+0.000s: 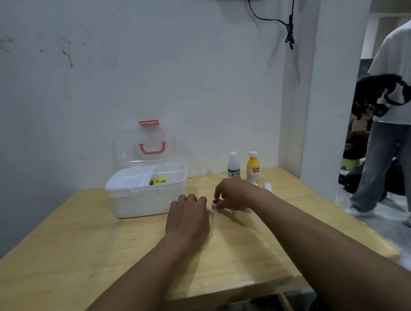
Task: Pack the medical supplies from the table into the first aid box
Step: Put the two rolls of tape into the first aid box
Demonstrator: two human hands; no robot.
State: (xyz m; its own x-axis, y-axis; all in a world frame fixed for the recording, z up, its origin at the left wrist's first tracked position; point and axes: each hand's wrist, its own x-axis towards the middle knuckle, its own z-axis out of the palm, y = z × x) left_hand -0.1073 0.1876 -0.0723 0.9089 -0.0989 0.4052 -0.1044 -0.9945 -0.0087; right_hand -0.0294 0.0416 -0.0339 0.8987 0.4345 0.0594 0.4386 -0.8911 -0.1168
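Spreading under your arms, the smooth wooden table [61, 248] carries a boxy white plastic first aid box [140, 200], its clear lid [127, 148] up. Your left hand [187, 216] lies loosely curled, holding nothing; your right hand [233, 197] pinches a small round red-capped jar [215, 204] just right of the box.

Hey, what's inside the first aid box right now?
The first aid box holds a white divider tray and a yellow packet beside it. Anything under the tray is hidden.

box [152, 199] white, pink handle [152, 148] | bottles: white [233, 165], yellow [252, 167] | small jar [215, 205] red-capped | table [85, 246] light wood
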